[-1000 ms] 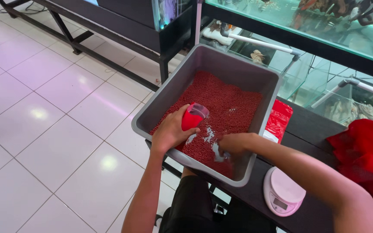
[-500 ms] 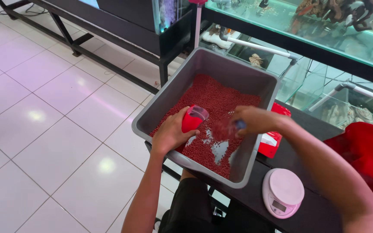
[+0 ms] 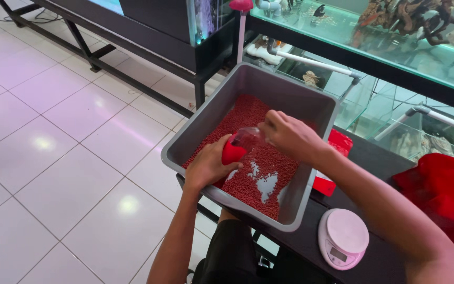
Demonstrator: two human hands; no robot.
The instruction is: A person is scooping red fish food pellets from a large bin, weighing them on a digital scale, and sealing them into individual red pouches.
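Lifted from the red pellets [image 3: 248,113], right hand [image 3: 287,135] now pinches the rim of the clear jar [image 3: 237,149], which left hand [image 3: 208,167] grips, tilted, inside the grey tub [image 3: 321,108].

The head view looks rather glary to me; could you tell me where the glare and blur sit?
Head view: soft lamp reflections on the white floor tiles; glass aquarium shows glare; right hand slightly motion-blurred; grey tub and left hand fairly sharp.

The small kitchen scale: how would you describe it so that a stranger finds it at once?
Start at the big grey tub of red pellets. Right of its near corner, on the black bench, sits the kitchen scale. It is the only pale pink, round-topped thing there; the cloth beyond it is deep red.
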